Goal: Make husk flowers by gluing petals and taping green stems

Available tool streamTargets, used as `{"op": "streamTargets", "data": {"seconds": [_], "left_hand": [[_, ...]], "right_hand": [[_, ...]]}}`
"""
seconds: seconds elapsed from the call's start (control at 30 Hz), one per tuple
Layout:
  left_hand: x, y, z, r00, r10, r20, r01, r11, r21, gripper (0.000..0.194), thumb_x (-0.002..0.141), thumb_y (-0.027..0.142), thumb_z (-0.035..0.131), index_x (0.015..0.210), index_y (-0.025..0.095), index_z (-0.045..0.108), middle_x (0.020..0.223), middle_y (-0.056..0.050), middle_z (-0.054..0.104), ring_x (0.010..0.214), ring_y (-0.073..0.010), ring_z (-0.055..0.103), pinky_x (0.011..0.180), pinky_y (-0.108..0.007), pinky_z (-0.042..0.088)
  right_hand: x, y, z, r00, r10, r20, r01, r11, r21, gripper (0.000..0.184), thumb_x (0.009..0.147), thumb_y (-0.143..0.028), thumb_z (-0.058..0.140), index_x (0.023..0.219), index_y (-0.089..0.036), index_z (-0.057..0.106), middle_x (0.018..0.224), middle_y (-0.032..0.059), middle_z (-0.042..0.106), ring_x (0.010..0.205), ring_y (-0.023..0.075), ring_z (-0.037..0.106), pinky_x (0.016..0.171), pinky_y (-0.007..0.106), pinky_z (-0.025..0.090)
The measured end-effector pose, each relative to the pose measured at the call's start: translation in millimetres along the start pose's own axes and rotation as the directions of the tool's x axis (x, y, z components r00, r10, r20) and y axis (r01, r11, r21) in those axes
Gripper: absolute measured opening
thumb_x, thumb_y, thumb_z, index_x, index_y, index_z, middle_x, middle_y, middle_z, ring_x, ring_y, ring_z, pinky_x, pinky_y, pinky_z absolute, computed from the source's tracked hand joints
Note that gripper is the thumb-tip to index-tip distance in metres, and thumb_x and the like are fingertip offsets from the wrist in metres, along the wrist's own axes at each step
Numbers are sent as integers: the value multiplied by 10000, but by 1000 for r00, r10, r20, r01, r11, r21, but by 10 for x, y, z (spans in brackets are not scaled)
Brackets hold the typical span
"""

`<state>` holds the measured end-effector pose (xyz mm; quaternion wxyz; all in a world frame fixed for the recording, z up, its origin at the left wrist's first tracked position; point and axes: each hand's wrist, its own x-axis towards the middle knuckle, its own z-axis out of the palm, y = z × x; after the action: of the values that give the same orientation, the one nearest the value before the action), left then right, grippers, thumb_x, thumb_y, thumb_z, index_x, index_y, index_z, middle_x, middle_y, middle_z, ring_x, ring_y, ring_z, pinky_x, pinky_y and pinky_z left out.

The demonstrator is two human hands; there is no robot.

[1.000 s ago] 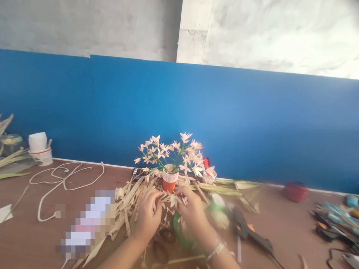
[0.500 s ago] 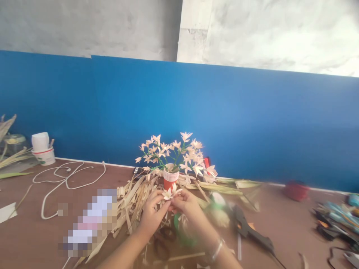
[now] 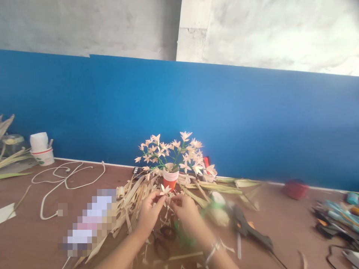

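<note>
My left hand [image 3: 150, 211] is closed, pinching a small pale artificial flower [image 3: 165, 189] between thumb and fingertips. Just to its right, the fingers of my right hand [image 3: 186, 211] are pressed together below and beside the flower; what they grip is too small to make out. Right behind the flower stands a red and white paper cup [image 3: 170, 179] holding green stems with many pale blossoms [image 3: 190, 153]. Under my wrists lie dark-handled scissors [image 3: 162, 243], and a blurred green roll [image 3: 185, 231] is partly hidden by my right arm.
Dried husk strips [image 3: 131, 203] spread left of the cup. A black glue gun [image 3: 251, 229] lies to the right, its cord running to the front edge. White cable [image 3: 67, 183] loops on the left near stacked cups [image 3: 42, 149]. A blue partition [image 3: 224, 119] stands behind the table.
My hands have drawn slightly apart. Two blossoms showed between them before; now one shows, at my left fingertips, and my right hand has shifted a little right.
</note>
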<state>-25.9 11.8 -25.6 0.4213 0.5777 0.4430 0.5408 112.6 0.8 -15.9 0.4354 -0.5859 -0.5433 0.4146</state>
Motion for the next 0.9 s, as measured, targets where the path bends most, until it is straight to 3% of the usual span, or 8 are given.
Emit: {"op": "streamTargets", "data": {"seconds": [0.13, 0.27, 0.43, 0.67, 0.73, 0.8, 0.87, 0.9], "left_hand": [[23, -15, -9, 1000, 10, -3, -10, 999, -38, 217, 739, 362, 585, 777, 156, 639, 753, -27, 667, 735, -196, 603, 714, -295, 462], [31, -34, 11, 998, 24, 59, -20, 998, -67, 195, 733, 346, 599, 757, 159, 648, 739, -22, 671, 723, -187, 603, 698, -288, 467], [25, -51, 46, 992, -13, 124, 25, 995, -100, 196, 713, 346, 620, 749, 156, 656, 730, -27, 679, 718, -185, 607, 689, -284, 470], [26, -40, 52, 992, -57, 110, 67, 994, -92, 170, 679, 313, 632, 720, 148, 649, 662, -17, 665, 627, -157, 586, 615, -258, 453], [22, -24, 60, 988, -105, 115, 118, 987, -112, 171, 672, 316, 636, 715, 151, 638, 610, 1, 646, 557, -131, 561, 548, -229, 433], [14, -14, 70, 978, -169, 122, 185, 973, -135, 194, 662, 336, 641, 722, 153, 617, 575, 15, 633, 452, -96, 507, 446, -197, 378], [6, -10, 76, 962, -227, 150, 252, 952, -174, 246, 659, 377, 639, 755, 157, 585, 660, -6, 677, 368, -69, 458, 357, -179, 297], [2, -9, 79, 955, -240, 174, 271, 944, -187, 266, 652, 388, 642, 767, 158, 573, 683, -15, 687, 355, -68, 460, 335, -174, 273]], "right_hand": [[-30, -96, -28, 993, -101, -66, 100, 995, -27, 183, 658, -205, 610, 829, -162, 660, 786, 54, 661, 753, 199, 607, 643, 275, 439], [-50, -190, -41, 993, -117, 29, 107, 968, 227, 402, 646, -263, 663, 1025, -153, 584, 704, -3, 610, 630, 139, 555, 586, 245, 421], [-76, -267, -61, 994, -111, 11, 103, 951, 291, 133, 662, -271, 655, 697, -152, 608, 635, -16, 578, 577, 109, 506, 554, 222, 391], [-11, -215, -91, 997, -82, 1, 79, 958, 275, 173, 660, -312, 648, 709, -153, 602, 618, -9, 587, 541, 117, 522, 523, 237, 412], [-23, -251, -198, 994, -107, 36, 102, 985, 137, 186, 674, -302, 628, 787, -154, 623, 670, 10, 627, 574, 135, 556, 537, 245, 428], [-60, -320, -402, 989, -122, 87, 136, 975, -178, 188, 699, -276, 591, 843, -170, 649, 725, 21, 662, 611, 145, 582, 546, 237, 424], [-124, -389, -695, 992, -81, 99, 125, 786, -605, 147, 721, -235, 539, 772, -216, 675, 700, -3, 670, 607, 131, 581, 539, 217, 397], [-168, -410, -863, 998, -43, 46, 63, 721, -690, 120, 697, -215, 556, 687, -212, 675, 643, 2, 660, 585, 137, 573, 529, 224, 380]]}}
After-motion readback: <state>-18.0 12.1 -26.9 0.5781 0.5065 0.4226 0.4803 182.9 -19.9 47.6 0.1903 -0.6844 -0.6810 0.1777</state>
